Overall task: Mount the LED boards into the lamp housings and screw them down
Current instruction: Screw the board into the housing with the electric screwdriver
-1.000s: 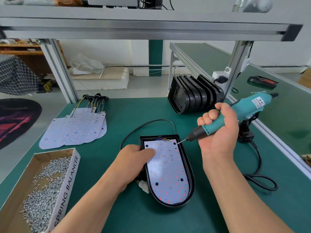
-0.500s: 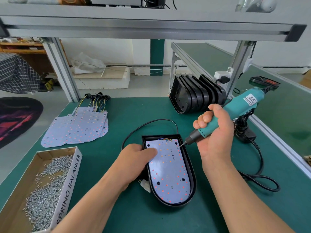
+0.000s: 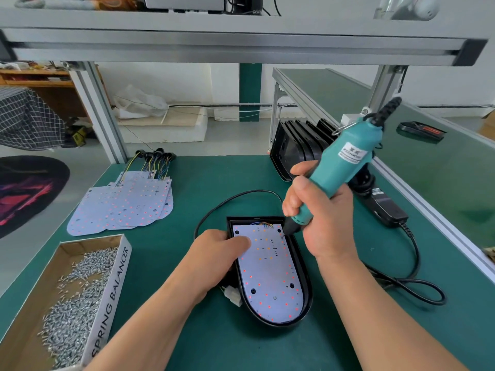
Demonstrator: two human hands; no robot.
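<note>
Cataloguing by size, biggest first.
- bench (image 3: 203, 178): green mat, unchanged.
- screw box (image 3: 112, 290): near left, untouched.
- lamp housing (image 3: 305, 279): black, flat on the mat between the forearms, where it lay a second ago.
- LED board (image 3: 267, 277): seated inside the housing; corner holes show dark (unfilled, by the look).
- electric screwdriver (image 3: 340, 167): swung from a low slant to a far steeper one, its bit now at the board's far right corner hole.
- right hand (image 3: 321, 218): clenched round the driver.
- left hand (image 3: 217, 253): grasping the housing's left wall, thumb pressing the board, as before.

Judgement: driving of that corner screw is imminent.
</note>
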